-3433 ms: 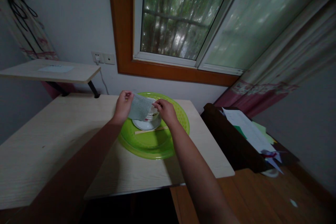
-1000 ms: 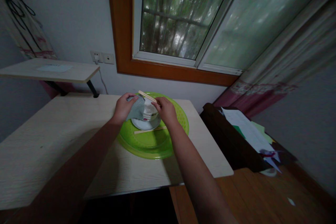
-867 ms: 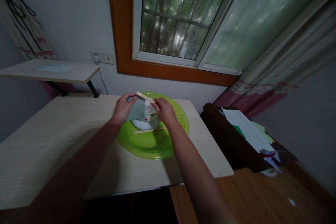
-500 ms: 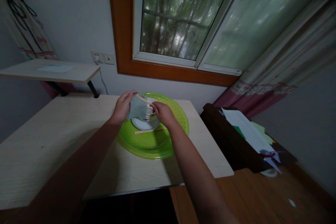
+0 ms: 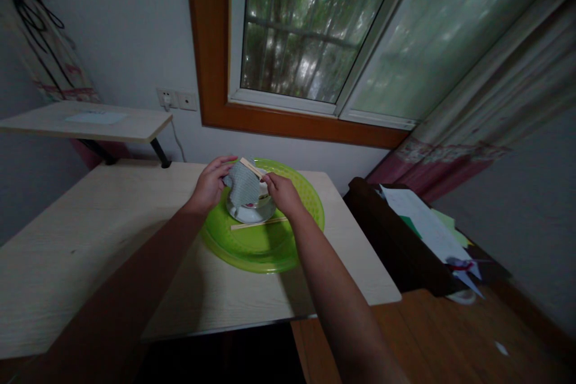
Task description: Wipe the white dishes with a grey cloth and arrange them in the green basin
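Table [image 5: 342, 252]: right hand [image 5: 281, 192] pinching chopsticks [image 5: 251, 167], left hand [image 5: 210, 183] loosely holding cloth [image 5: 244, 186].

My left hand [image 5: 210, 185] holds a gray-green cloth [image 5: 244, 186] by its edge, while my right hand [image 5: 283, 195] grips a pair of pale chopsticks [image 5: 252, 168] slanting over it. Below, partly hidden by the cloth, a white plate [image 5: 255, 214] sits on my round green tray [image 5: 265, 259], with more chopsticks [image 5: 254, 225] lying just in front of the plate. The tray rests on a pale wooden table [image 5: 117, 204] near the window [image 5: 301, 42].

Single head-worn view, looking forward and down, table [image 5: 148, 192] close below, green tray [image 5: 265, 255] mid-frame, window [image 5: 306, 30] beyond
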The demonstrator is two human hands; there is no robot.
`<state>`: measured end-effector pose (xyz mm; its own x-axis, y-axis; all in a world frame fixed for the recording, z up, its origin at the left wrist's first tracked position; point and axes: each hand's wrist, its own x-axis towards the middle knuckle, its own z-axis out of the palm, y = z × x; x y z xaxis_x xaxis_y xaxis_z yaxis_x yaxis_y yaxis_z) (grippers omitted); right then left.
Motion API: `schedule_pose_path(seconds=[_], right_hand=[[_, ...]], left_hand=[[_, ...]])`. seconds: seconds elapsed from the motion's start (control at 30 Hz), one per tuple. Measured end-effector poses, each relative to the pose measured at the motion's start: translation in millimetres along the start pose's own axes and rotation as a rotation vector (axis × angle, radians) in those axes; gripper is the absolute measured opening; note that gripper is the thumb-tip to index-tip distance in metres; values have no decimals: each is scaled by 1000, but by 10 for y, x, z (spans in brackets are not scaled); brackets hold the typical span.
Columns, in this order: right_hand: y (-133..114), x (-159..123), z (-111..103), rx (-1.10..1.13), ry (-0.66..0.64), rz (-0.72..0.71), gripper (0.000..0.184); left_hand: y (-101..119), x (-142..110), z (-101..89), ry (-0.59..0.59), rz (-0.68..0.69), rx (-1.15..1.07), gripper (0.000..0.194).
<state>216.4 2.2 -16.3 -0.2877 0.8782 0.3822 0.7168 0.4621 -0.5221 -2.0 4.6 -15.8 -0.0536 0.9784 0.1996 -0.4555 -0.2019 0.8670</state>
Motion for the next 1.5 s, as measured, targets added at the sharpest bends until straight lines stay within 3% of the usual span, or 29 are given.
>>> schedule_pose_path(seconds=[0.23,0.47,0.77,1.0,1.2,1.5], right_hand=[[3,-2,-3,13,0,-18,36],[13,2,3,17,5,-39,37],[-33,-11,-47,-23,11,7,40],[-47,-10,-63,-38,21,47,39],[-60,-14,-73,-28,14,69,39],[0,-20,-34,27,-11,37,40]], left_hand=[[-34,22,-7,13,41,130,40],[3,9,21,70,58,48,27],[-4,-11,21,37,26,120,34],[-3,-16,38,87,54,98,19],[-50,15,-12,39,30,156,31],[-29,-12,15,-7,19,150,34]])
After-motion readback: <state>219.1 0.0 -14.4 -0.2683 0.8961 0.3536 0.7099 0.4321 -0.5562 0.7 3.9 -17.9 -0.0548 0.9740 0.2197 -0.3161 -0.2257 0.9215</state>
